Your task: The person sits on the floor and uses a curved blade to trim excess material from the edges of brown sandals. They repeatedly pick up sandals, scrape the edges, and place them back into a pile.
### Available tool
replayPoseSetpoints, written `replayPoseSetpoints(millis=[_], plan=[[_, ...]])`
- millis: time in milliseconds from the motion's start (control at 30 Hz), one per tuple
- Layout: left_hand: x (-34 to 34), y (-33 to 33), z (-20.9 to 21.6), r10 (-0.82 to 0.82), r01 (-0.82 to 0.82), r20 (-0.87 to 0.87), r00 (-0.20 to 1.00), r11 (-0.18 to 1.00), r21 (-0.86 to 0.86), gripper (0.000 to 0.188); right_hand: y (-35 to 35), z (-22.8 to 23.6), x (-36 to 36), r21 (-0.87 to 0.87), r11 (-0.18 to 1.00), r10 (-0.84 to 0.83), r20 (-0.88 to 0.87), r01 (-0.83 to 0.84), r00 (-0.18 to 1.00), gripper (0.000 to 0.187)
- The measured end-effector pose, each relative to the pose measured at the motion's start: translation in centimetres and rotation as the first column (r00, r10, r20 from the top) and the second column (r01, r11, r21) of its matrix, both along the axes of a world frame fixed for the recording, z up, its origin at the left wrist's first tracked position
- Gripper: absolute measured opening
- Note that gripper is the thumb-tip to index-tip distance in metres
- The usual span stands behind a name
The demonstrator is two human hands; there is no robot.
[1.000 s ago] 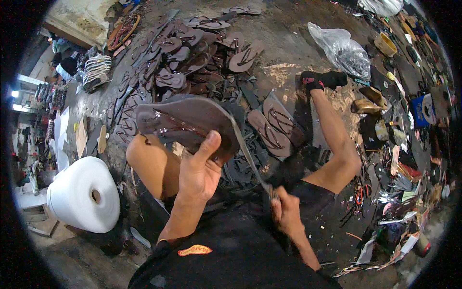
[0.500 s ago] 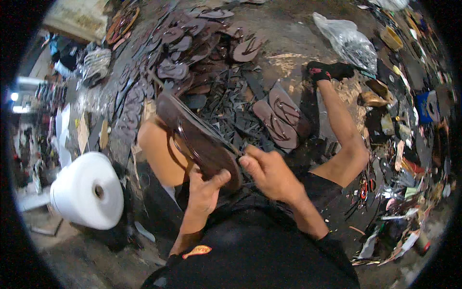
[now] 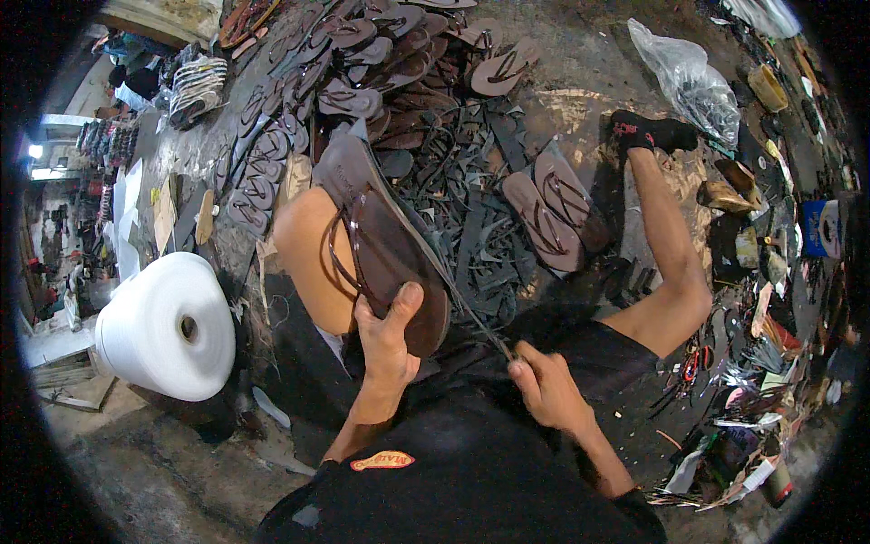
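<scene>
Left hand point(image 3: 388, 343) gripping a sandal point(image 3: 399, 254) angling toward eleven o'clock.
Right hand point(image 3: 549, 396) pinching a thin strip point(image 3: 482, 325), concealing its end.

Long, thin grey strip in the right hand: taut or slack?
Looks taut: strip runs straight between the flat dark-brown flip-flop and right hand.

Held sandal point(image 3: 390, 245) — one. On it: one left hand point(image 3: 388, 343). Its lower right: one thin strip point(image 3: 479, 322), one right hand point(image 3: 551, 392). Its left: one white roll point(image 3: 165, 326). Its right: two paired sandals point(image 3: 554, 243), one clear bag point(image 3: 684, 80). Beyond it: piled sandals point(image 3: 349, 98) — uncountable.
</scene>
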State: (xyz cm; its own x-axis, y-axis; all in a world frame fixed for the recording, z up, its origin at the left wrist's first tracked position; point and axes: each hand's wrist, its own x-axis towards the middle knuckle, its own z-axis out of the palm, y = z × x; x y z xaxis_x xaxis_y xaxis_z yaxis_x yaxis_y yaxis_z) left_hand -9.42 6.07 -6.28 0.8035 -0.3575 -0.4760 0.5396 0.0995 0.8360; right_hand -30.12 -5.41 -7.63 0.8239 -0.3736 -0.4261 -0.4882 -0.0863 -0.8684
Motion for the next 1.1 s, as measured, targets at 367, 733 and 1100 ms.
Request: replayPoseSetpoints(millis=[367, 733, 1100], plan=[[0.4, 0.9, 1.3, -0.102, 0.100, -0.068, 0.992, 0.994, -0.031, 0.061, -4.7, -6.2, 16.9, -0.176, 0.982, -0.014, 0.325, 0.075, 0.946, 0.025], [1.6, 0.2, 4.2, -0.576, 0.481, 0.405, 0.710, 0.817, 0.319, 0.081, -4.9, -0.7, 16.7, 0.471, 0.833, -0.515, 0.467, 0.291, 0.719, 0.030], [4.7, 0.7, 5.5, -0.367, 0.366, -0.032, 0.930, 0.930, -0.042, 0.035, 0.6, 0.7, -0.8, -0.172, 0.983, -0.039, 0.107, 0.057, 0.993, 0.022]])
